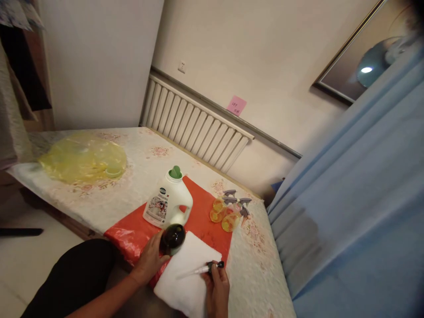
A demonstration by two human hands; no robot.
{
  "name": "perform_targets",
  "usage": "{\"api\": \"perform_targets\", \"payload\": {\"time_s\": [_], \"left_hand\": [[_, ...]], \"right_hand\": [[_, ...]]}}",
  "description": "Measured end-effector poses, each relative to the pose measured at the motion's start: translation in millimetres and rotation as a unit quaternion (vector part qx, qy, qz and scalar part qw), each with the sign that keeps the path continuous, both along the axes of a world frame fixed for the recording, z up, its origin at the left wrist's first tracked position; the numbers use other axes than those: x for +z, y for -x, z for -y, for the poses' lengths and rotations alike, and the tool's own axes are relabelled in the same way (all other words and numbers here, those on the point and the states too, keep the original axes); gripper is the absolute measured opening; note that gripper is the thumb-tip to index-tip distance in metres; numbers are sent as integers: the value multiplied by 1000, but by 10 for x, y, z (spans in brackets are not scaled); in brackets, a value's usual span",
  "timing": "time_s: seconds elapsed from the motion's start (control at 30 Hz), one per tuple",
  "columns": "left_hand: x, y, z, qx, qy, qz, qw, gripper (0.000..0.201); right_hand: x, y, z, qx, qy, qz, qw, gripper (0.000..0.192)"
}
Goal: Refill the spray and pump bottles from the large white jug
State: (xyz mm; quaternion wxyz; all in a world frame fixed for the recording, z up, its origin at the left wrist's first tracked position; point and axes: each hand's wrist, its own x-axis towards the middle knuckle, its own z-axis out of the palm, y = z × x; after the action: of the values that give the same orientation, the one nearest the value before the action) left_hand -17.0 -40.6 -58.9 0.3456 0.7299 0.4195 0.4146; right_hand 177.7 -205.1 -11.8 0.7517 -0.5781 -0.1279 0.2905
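Note:
My left hand (147, 260) has its fingers closed around a dark, glossy, rounded bottle (172, 239), just in front of a white jug. In my right hand (217, 287) is a pump head (212, 267) with a black top and a clear tube pointing left. Both hands are over a folded white cloth (185, 287), which lies on a red plastic sheet (205, 212). The labelled white jug (170, 203) stands upright on the sheet, its green inner spout showing at the uncapped neck.
Amber spray bottles (228, 216) with grey triggers stand right of the jug. A crumpled yellow plastic bag (82, 157) lies at the left of the flowered tabletop, with a pale green cap (113, 171) at its edge. A radiator (195, 121) runs behind; a blue curtain (357, 194) hangs at right.

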Motion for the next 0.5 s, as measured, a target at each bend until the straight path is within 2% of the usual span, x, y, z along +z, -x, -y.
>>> {"api": "perform_targets", "payload": {"time_s": [0.1,0.2,0.37,0.5], "left_hand": [[20,4,5,-10,-2,1,1000,80],[25,6,7,-10,-4,3,1000,78],[7,14,7,-1,-4,3,1000,77],[30,20,14,-2,-4,3,1000,79]], "right_hand": [[207,8,-67,-7,-2,2,1000,42],[517,28,-176,-15,-22,25,999,42],[1098,168,-398,-25,-51,141,988,40],[1370,324,-560,-9,-54,216,975,36]]}}
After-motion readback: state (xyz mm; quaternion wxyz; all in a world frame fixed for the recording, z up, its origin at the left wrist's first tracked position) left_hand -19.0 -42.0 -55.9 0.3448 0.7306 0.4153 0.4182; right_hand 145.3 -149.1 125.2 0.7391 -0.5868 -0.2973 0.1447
